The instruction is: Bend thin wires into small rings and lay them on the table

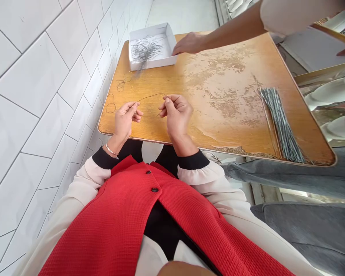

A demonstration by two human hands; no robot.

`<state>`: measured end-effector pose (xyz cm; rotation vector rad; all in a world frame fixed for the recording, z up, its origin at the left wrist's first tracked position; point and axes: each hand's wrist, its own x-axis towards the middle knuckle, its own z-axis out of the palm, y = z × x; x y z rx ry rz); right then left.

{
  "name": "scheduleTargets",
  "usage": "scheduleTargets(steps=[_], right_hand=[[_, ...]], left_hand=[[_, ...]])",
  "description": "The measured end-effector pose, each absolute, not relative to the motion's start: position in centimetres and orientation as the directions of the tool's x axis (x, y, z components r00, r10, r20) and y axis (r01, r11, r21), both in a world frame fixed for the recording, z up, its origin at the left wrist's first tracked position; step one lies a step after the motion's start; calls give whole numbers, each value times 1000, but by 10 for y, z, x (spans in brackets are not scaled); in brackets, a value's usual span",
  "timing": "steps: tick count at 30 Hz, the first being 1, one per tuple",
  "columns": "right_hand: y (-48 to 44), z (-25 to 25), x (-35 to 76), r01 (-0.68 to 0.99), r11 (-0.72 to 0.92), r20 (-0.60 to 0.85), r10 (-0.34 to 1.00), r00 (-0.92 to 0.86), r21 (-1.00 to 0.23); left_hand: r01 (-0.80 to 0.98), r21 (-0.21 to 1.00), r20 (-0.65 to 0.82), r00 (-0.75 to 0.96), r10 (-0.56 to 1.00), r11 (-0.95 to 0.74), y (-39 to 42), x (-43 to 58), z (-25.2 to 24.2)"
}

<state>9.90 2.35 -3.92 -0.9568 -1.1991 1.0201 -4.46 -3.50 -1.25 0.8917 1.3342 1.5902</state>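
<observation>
A thin dark wire (149,96) stretches in a shallow bend between my two hands, just above the front part of the wooden table (161,82). My left hand (127,117) pinches one end between thumb and fingers. Further right, my right hand (176,113) is closed on the other end, and a short piece of wire sticks out below its fingers. To the left of my left hand, a loose loop of wire (110,108) lies on the tabletop, with more curled wire (120,85) behind it.
Another person's hand (189,43) touches the right side of a white box (153,63) holding tangled wires (145,50). A bundle of straight grey wires (281,126) lies at the table's right. A white tiled wall (46,84) runs along the left.
</observation>
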Motion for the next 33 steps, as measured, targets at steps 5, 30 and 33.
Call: scheduleTargets(steps=[5,30,33], right_hand=[[22,-40,91,-222,206,205,978,26,-953],[-12,-32,74,-445,-171,-74,971,-227,-879],[-13,-30,75,-447,-178,-90,973,-212,-877]], left_hand=[[-191,981,-41,-408,912,-41,-34,-41,-11],[-374,921,-79,-451,889,-108,-41,-56,-10],[-318,945,-72,-425,902,-74,-42,-56,-10]])
